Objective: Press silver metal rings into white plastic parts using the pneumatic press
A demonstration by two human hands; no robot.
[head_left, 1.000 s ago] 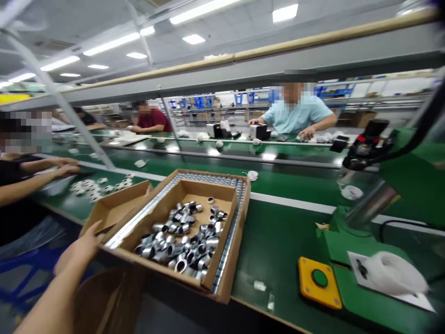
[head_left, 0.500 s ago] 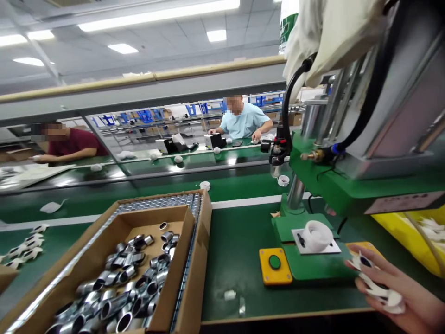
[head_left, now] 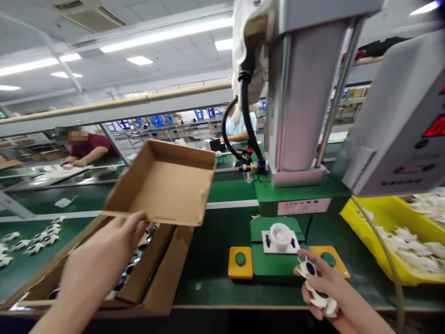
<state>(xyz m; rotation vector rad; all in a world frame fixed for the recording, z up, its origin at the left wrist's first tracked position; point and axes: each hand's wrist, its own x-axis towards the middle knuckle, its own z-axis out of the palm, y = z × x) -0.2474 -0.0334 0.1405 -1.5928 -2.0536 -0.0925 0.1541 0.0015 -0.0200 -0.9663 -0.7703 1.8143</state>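
My left hand [head_left: 107, 246] grips the near edge of a shallow cardboard tray [head_left: 170, 185], held tilted above a large cardboard box [head_left: 165, 278]. Metal rings [head_left: 130, 269] show inside the box, partly hidden by my hand and the tray. At the lower right, my right hand [head_left: 327, 283] holds several white plastic parts [head_left: 321, 299] with dark round centres. It is just in front of the green press base [head_left: 274, 269], where a white round fixture [head_left: 280, 236] sits on a white plate.
Yellow button boxes [head_left: 240, 271] flank the press base. A yellow bin [head_left: 385, 253] of white parts stands at the right, below a control box [head_left: 399, 125]. White parts [head_left: 34, 239] lie at the left. Two people sit across the conveyor.
My left hand has come into view with the cardboard tray raised over the box. The view has turned right, so the press appears nearer the middle. My right hand still holds the white parts.
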